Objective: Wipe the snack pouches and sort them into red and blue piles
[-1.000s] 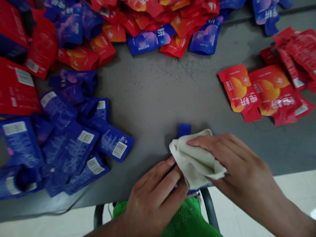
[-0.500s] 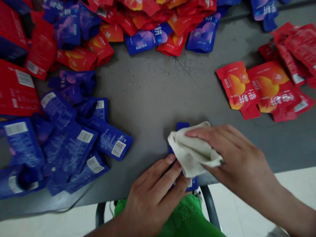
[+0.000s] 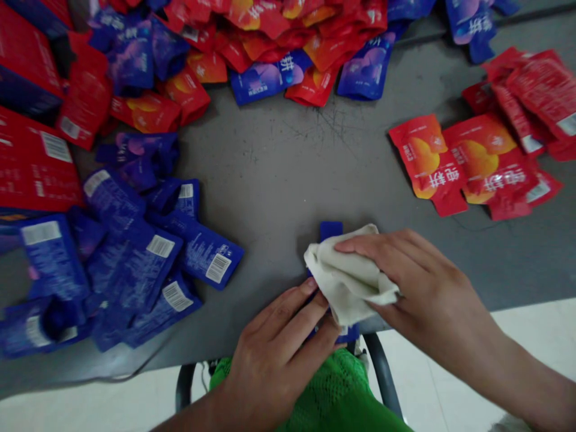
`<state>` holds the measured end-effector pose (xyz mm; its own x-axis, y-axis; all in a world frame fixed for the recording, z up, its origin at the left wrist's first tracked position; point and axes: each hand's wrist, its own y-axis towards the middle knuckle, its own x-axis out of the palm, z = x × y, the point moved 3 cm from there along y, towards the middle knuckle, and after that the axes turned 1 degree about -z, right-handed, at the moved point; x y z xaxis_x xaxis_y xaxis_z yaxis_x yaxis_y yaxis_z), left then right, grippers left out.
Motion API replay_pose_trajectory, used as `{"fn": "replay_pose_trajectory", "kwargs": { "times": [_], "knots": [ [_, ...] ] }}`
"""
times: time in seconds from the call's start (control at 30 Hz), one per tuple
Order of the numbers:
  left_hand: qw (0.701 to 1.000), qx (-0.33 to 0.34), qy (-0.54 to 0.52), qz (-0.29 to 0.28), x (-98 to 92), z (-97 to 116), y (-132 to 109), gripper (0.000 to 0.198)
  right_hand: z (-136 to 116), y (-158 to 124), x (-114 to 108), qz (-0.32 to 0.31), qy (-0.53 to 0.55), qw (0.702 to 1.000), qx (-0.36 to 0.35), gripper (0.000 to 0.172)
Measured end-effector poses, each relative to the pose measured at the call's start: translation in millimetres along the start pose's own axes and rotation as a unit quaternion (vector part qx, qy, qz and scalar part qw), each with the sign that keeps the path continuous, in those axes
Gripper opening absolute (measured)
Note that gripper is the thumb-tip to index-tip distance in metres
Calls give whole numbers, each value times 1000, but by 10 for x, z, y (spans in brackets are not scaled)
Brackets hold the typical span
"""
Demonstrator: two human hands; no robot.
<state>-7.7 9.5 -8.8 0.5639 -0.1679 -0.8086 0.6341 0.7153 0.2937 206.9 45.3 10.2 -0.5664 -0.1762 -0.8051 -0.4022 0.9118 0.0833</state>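
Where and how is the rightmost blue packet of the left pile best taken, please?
Probably grip the packet by its barcode end, coming from the right, pinching both long edges: this end juts from the pile, while its other end lies among packets.

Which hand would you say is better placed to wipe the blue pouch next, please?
Probably the right hand: it already holds the pale cloth over the blue pouch, while the left hand has its fingers spread on the pouch's near left side.

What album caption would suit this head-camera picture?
Left hand on a blue pouch, right hand holding a pale cloth over it, at a gray table.
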Motion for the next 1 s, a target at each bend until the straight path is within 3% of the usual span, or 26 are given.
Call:
{"fn": "replay_pose_trajectory", "kwargs": {
  "times": [0.3, 0.43, 0.53, 0.63, 0.8, 0.9, 1.0],
  "knots": [
    [1000, -1, 6, 3, 23, -13, -23, 27, 305, 549, -19, 63, -81, 995, -20, 36],
    [1000, 3, 5, 11, 25, -30, -23, 28, 291, 545, -236, 168, -92, 981, 20, 34],
    [1000, 15, 15, 11, 30, -38, -29, 28, 136, 321, -388, 273, -47, 958, 79, 37],
    [999, 19, 36, 5, 35, -28, -33, 31, -25, -45, -375, 354, 11, 923, 152, 40],
    [996, 1, 85, 0, 49, 56, -44, 35, 2, -674, -148, 526, 44, 820, 222, 36],
    [994, -4, 112, 11, 70, 139, -34, 39, 165, -896, 0, 560, 69, 790, 242, 36],
    [990, -14, 138, -14, 123, 212, 2, 49, 298, -996, 103, 567, 91, 781, 244, 37]
  ]
}}
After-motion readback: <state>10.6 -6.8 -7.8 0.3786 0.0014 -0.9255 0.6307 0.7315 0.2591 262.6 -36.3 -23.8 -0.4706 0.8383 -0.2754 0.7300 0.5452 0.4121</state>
